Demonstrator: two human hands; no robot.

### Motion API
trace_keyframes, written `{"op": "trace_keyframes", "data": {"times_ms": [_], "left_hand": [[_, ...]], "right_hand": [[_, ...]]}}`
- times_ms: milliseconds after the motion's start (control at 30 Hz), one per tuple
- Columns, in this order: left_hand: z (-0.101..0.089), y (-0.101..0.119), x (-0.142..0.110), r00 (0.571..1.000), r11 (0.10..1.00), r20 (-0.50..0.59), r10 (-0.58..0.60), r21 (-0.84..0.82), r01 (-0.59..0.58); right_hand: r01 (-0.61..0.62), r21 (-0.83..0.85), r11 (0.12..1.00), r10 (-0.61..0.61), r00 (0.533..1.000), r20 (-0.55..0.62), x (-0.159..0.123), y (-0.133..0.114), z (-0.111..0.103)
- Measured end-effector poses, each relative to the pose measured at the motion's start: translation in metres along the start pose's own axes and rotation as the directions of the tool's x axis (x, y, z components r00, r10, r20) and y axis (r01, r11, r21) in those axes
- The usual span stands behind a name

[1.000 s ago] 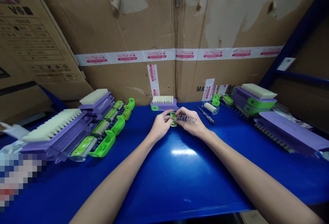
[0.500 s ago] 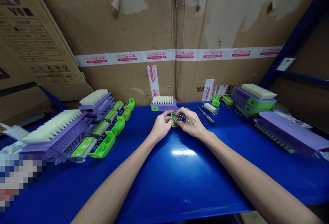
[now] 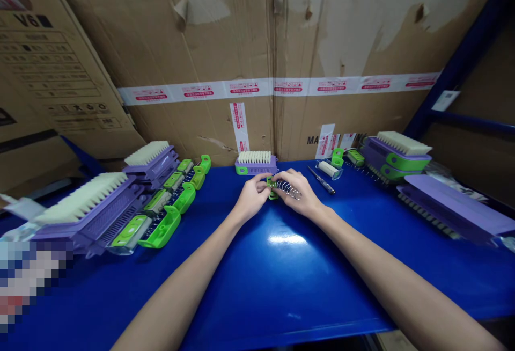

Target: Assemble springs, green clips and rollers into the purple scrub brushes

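Both my hands meet at the far middle of the blue table. My left hand pinches a small green plastic piece. My right hand is closed around a metal coil spring whose left end sits against that green piece. A small purple brush with white bristles lies just behind my hands, against the cardboard.
Purple brushes and a row of green-capped parts lie at the left. At the right lie more purple brushes, a purple panel, a small roller and a thin tool. Cardboard boxes wall the back.
The spring's free end has dropped a little and drawn in toward my right hand. Both hands stay where they were.
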State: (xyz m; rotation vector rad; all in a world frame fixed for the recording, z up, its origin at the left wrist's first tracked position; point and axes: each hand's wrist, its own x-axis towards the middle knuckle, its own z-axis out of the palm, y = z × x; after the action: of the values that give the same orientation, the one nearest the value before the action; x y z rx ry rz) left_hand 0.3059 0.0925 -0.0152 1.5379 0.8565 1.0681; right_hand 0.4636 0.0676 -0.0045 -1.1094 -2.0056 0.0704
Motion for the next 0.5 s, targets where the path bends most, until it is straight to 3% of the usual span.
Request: {"op": "trace_keyframes", "data": {"times_ms": [100, 200, 333, 500], "left_hand": [[0.002, 0.003, -0.001, 0.999, 0.999, 0.013, -0.045, -0.015, 0.046], [0.002, 0.002, 0.0, 0.997, 0.998, -0.045, -0.067, -0.004, 0.067], [0.0, -0.002, 0.003, 0.993, 0.998, -0.1, -0.069, -0.008, 0.069], [0.001, -0.002, 0.002, 0.994, 0.99, -0.065, -0.085, -0.12, 0.077]], "right_hand": [[-0.035, 0.034, 0.999, 0.038, 0.994, -0.098, 0.001, 0.006, 0.0], [-0.142, 0.133, 0.981, 0.161, 0.977, -0.141, 0.001, 0.011, 0.0], [-0.216, 0.339, 0.916, 0.259, 0.962, -0.087, 0.002, 0.01, 0.003], [-0.244, 0.521, 0.818, 0.294, 0.956, -0.014, 0.002, 0.004, 0.011]]}}
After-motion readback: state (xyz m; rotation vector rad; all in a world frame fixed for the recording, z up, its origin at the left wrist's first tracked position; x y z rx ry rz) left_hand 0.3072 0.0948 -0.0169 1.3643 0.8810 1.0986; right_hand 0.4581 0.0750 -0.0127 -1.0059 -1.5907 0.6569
